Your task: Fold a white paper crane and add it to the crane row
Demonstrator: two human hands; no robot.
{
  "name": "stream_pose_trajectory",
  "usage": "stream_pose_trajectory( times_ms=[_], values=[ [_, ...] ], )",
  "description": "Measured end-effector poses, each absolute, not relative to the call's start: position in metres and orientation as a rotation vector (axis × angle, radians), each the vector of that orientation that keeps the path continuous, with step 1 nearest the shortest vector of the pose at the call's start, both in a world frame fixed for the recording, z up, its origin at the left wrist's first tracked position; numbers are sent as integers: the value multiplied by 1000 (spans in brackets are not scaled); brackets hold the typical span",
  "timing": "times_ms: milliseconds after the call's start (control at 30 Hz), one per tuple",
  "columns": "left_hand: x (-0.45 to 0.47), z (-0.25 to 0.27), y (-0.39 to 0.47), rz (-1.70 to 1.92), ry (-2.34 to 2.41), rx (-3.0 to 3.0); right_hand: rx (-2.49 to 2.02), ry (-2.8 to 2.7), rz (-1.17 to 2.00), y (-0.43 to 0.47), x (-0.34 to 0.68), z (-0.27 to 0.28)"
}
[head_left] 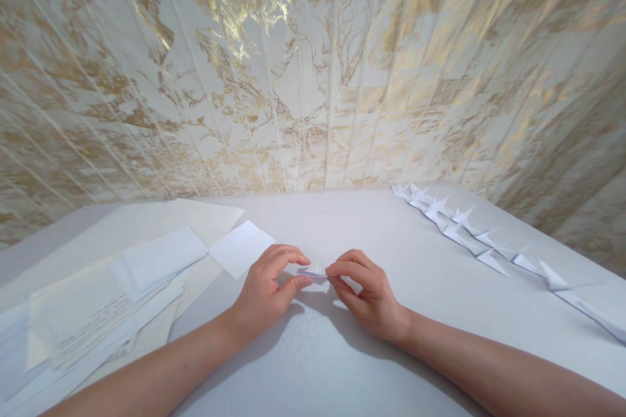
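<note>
A small folded piece of white paper (315, 271) is held just above the table, between my two hands. My left hand (267, 283) has thumb and forefinger closed on its left end. On its right end, the fingertips of my right hand (364, 287) are pinched together. Parts of the paper are hidden behind the fingers. Just beyond my left hand lies a flat white paper square (243, 248).
Two rows of folded white paper figures, perhaps cranes (452, 231), run along the right side of the table (313, 365). Overlapping loose sheets (98, 313), some with printed lines, cover the left. A gold-patterned wall covering (303, 78) rises behind the table's far edge.
</note>
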State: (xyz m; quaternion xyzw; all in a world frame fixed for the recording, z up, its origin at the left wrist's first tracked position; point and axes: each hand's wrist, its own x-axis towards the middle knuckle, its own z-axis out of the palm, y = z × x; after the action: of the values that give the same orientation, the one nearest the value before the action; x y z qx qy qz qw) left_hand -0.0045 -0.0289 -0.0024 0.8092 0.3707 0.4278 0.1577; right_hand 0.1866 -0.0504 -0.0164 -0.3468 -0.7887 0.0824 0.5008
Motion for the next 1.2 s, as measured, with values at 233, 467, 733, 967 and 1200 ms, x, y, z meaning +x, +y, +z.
stream_pose_trajectory(
  times_ms=[233, 467, 733, 967, 1200],
  values=[
    [-3, -2, -30, 1286, 1026, 2355, -814, -1891, 145, -50, 188, -17],
    [-3, -2, -31, 1289, 1092, 2350, -812, -1878, 104, -49, 188, -19],
    [-3, -5, -29, 1245, 1119, 2327, -710, -1925, 3, -48, 188, -15],
    [-1, -5, -31, 1171, 1133, 2316, -665, -1954, -66, -47, 189, -14],
    [0, -9, -37, 1179, 1074, 2351, -653, -2015, -195, -48, 190, -11]
  ],
)
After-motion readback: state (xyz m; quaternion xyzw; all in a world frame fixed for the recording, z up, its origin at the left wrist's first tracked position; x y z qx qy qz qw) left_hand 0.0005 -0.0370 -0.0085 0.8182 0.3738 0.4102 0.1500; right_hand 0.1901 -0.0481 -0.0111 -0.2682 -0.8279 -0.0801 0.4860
